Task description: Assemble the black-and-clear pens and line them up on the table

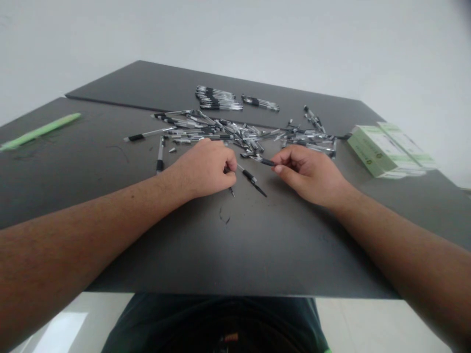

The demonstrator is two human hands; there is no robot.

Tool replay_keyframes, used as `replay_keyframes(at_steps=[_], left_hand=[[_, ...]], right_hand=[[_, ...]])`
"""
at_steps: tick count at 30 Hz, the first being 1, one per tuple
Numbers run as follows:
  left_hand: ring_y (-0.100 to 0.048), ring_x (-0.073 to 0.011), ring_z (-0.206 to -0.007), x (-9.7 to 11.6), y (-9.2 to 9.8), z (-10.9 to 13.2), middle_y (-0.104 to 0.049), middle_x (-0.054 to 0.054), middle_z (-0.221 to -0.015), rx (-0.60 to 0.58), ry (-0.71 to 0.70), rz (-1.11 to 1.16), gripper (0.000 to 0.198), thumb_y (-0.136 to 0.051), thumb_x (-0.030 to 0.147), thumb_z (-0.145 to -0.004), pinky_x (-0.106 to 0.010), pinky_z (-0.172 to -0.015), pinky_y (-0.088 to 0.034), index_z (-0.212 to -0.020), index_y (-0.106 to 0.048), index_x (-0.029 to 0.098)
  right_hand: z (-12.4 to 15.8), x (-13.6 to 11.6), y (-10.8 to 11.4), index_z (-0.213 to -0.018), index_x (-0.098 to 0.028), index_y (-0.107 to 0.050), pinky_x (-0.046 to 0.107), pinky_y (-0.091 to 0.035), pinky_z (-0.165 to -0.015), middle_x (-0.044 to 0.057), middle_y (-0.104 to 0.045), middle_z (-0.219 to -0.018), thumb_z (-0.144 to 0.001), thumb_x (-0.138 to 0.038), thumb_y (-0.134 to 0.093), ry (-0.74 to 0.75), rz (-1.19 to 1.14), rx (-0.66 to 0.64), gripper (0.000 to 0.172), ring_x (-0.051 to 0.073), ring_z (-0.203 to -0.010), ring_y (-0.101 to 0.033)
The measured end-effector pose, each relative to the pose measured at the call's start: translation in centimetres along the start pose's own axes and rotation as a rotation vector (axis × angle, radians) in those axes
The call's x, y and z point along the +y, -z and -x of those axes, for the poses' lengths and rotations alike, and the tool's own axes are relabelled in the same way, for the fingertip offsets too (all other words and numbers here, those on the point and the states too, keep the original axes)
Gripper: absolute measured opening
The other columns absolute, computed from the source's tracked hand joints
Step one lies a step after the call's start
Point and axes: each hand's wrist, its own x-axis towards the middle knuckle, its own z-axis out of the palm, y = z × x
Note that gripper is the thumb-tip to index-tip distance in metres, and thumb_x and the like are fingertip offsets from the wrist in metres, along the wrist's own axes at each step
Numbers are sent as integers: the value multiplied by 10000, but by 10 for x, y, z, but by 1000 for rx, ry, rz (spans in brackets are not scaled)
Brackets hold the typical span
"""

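Observation:
My left hand (204,169) is closed, thumb against curled fingers, around a pen (231,191) whose tip pokes out below; most of that pen is hidden. Between thumb and fingertips, my right hand (312,174) pinches the dark end of another pen (264,160), which points left toward the pile. On the table between the hands lies a pen with a black grip (249,175), slanting toward me. Just beyond both hands spreads a loose pile of clear pens (235,130) with black grips and caps.
On the far table section lie a stack of aligned pens (217,99) and a smaller bundle (260,103). Green-and-white boxes (371,149) stand at the right. A long green plastic sleeve (42,131) lies at the left. The dark table (235,255) has its front edge near my lap.

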Motion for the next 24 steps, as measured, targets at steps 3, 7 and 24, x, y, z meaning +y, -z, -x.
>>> replay_keyframes(at_steps=[3,7,24], left_hand=[[-789,-308,-956,1,-1,-1,-868,-87,-932,-4,13,-3,200,-686,279,-822,-484,-1011,-578,-894,-862,213],[-774,-302,-944,-1,-1,-2,-855,-90,-929,-25,-6,-9,186,-663,268,-846,-475,-985,-570,-868,-839,212],[-722,-180,-728,10,16,13,-775,15,-785,187,91,238,121,-690,299,-892,-319,-770,-562,-968,-772,253]], right_hand=[[0,0,-1,-1072,-228,-837,345,-524,-755,41,-825,-927,-950,-301,-722,-1,-12,3,183,215,-786,-689],[0,-1,0,-1061,-230,-838,343,-532,-761,37,-827,-919,-944,-294,-723,1,-9,3,175,211,-781,-685],[3,1,-2,-1059,-250,-834,338,-541,-767,31,-838,-947,-961,-281,-705,60,50,-8,164,222,-812,-723]])
